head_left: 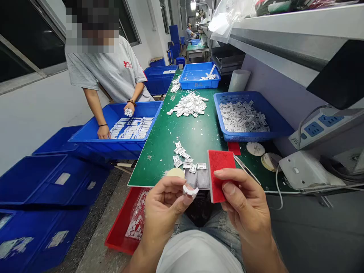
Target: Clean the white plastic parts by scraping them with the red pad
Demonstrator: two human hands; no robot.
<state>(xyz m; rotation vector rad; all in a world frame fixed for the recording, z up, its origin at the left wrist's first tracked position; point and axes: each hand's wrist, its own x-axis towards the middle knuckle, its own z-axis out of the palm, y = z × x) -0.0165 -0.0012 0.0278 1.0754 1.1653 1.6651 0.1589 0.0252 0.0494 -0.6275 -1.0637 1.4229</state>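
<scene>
Between the thumb and fingers of my left hand point(167, 204) is a small white plastic part point(190, 190) with a curved edge. My right hand point(244, 204) grips a flat red felt-faced pad point(220, 174) with a pale backing, held upright just right of the part; the two are apart. Beyond my hands, several loose white plastic parts point(182, 155) lie on the green tabletop point(156, 159). A round pale yellow disc point(175, 173) and a grey block point(196, 179) sit at the table's near edge, partly hidden by my left hand.
A heap of white parts point(190, 105) lies mid-table, with a blue basket point(253, 132) of parts to its right. A blue tray point(199, 83) stands farther back. At left, a co-worker point(113, 72) reaches into a blue bin point(119, 142). A red bin point(119, 235) sits below; tweezers point(247, 168) lie right.
</scene>
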